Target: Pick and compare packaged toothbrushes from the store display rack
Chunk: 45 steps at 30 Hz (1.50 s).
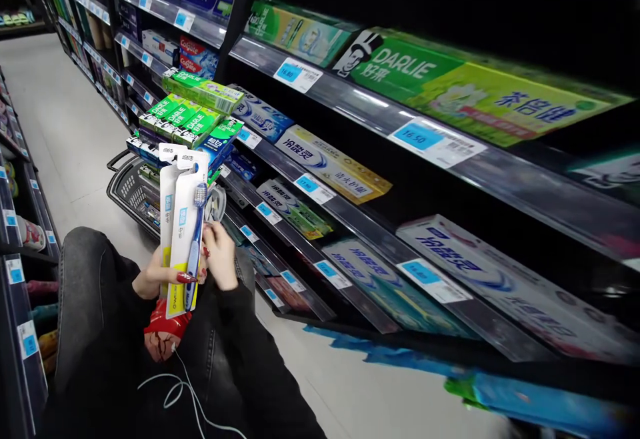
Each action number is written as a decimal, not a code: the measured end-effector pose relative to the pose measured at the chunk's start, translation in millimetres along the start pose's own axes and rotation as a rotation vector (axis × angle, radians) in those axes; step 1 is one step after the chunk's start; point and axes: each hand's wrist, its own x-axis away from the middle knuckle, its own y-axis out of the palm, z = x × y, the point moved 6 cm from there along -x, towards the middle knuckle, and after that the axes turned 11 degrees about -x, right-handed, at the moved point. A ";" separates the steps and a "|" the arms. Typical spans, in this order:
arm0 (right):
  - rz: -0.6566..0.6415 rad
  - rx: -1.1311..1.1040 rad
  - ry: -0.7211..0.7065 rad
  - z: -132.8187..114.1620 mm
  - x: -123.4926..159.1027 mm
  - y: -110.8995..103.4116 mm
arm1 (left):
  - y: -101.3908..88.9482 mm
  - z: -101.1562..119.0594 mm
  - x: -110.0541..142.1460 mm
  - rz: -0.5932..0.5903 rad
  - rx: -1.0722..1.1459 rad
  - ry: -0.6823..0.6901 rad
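My left hand (pixel 153 277) grips a pair of carded toothbrush packs (pixel 183 225), held upright in front of my knees; a blue toothbrush shows in the front pack. My right hand (pixel 220 255) is curled just to the right of the packs, its fingers closed round thin wire loops (pixel 216 204) beside them. What exactly those loops are I cannot make out. A red wrapped item (pixel 163 332) sits under my left wrist, with a white cable (pixel 187 392) trailing over my dark jeans.
Slanted shelves (pixel 350 102) of boxed toothpaste with blue price tags fill the right side. A dark shopping basket (pixel 133 192) piled with green toothpaste boxes (pixel 187 115) stands on the floor ahead. Another shelf unit (pixel 20 239) lines the left; the pale aisle floor (pixel 55 112) runs away ahead.
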 end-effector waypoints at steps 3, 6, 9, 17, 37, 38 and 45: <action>0.088 -0.183 -0.066 -44.8 25.9 -34.8 | 5.9 -4.3 -0.7 -0.036 -0.084 -0.038; 0.049 -0.045 -0.126 -81.2 45.0 -47.4 | 11.9 -5.0 -2.1 -0.020 -0.209 -0.025; 0.008 0.096 -0.095 -94.2 53.9 -47.5 | 19.4 -4.1 -3.9 0.018 -0.343 0.017; 0.079 0.150 0.003 -86.6 61.6 -59.3 | 26.9 -18.4 -7.1 0.039 -0.500 0.025; 0.023 -1.228 -0.041 -99.2 39.6 -95.5 | 38.1 -24.7 -3.7 -0.056 0.000 -0.182; -0.056 -1.278 -0.031 -100.9 41.7 -93.5 | 35.2 -21.5 -3.7 -0.040 0.010 -0.172; -0.165 -1.328 0.036 -99.1 55.4 -76.6 | 21.8 -9.4 -1.9 -0.048 0.018 -0.115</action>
